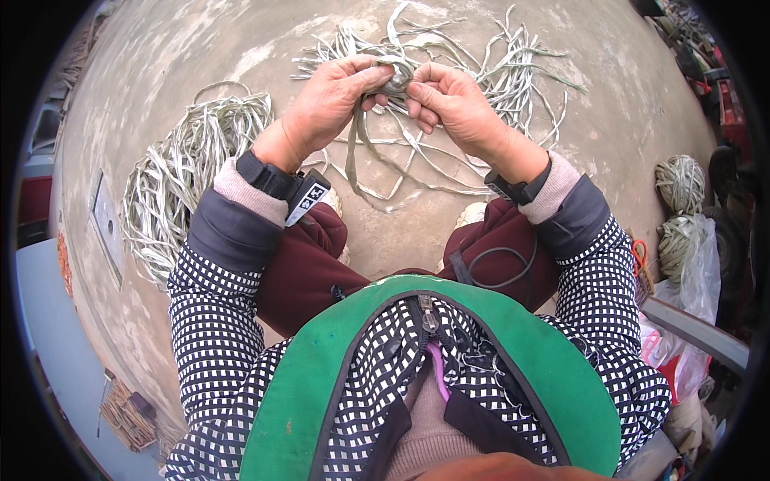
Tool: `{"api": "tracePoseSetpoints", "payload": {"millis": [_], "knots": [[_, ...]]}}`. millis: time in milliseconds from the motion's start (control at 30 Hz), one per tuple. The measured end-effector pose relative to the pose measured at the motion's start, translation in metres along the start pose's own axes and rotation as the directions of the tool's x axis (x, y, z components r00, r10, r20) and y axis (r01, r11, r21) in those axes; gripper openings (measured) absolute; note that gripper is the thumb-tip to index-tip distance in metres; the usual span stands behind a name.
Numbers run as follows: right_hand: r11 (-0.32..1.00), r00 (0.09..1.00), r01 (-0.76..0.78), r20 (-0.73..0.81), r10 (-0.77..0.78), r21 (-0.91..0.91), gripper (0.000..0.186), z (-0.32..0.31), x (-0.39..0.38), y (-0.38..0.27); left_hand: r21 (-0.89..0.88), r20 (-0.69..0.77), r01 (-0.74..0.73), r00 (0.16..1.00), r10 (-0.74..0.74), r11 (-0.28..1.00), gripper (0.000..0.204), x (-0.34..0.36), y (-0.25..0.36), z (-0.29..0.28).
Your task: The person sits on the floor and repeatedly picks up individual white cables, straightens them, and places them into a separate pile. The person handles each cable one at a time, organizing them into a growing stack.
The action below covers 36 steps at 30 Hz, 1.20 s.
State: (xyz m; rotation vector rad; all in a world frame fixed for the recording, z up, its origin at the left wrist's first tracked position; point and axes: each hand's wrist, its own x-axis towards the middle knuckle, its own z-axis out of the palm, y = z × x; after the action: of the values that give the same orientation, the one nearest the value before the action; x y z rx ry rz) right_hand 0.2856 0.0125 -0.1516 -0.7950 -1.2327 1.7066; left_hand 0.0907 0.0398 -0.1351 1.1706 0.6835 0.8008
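Observation:
Above the concrete floor my two hands meet over a bunch of pale grey-white flat strips, which look like plastic or cloth strapping. My left hand is closed, thumb and fingers pinching the bunch from the left. From the right, my right hand pinches the same strips between thumb and fingertips. A greenish-grey loop of strip hangs below my left hand. Just beyond both hands, a loose tangle of strips spreads over the floor, with some strands curving back between my feet.
A big heap of the same strips lies at the left. Wound bundles of strip sit at the right, beside a clear plastic bag and a metal bar. A blue-grey surface and a bundle of sticks are at lower left.

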Motion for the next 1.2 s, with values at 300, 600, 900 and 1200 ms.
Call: {"api": "tracePoseSetpoints", "payload": {"millis": [300, 600, 900, 1200], "knots": [[0.916, 0.998, -0.047, 0.021, 0.060, -0.400, 0.008, -0.005, -0.004, -0.004, 0.394, 0.056, 0.233, 0.960, -0.276, 0.889, 0.013, -0.001, 0.001, 0.002], [0.629, 0.932, 0.351, 0.193, -0.308, -0.694, 0.017, 0.005, -0.011, -0.003, 0.518, -0.031, 0.016, 1.000, 0.000, 0.855, 0.024, 0.003, -0.024, -0.006], [0.519, 0.905, 0.284, 0.046, -0.424, -0.806, 0.030, 0.011, -0.007, 0.006, 0.468, -0.138, -0.092, 0.975, 0.176, 0.879, 0.016, 0.001, -0.021, 0.007], [0.509, 0.881, 0.244, -0.031, -0.472, -0.826, 0.029, 0.015, -0.002, 0.003, 0.167, -0.064, -0.144, 0.986, 0.156, 0.975, 0.019, 0.004, -0.011, 0.016]]}}
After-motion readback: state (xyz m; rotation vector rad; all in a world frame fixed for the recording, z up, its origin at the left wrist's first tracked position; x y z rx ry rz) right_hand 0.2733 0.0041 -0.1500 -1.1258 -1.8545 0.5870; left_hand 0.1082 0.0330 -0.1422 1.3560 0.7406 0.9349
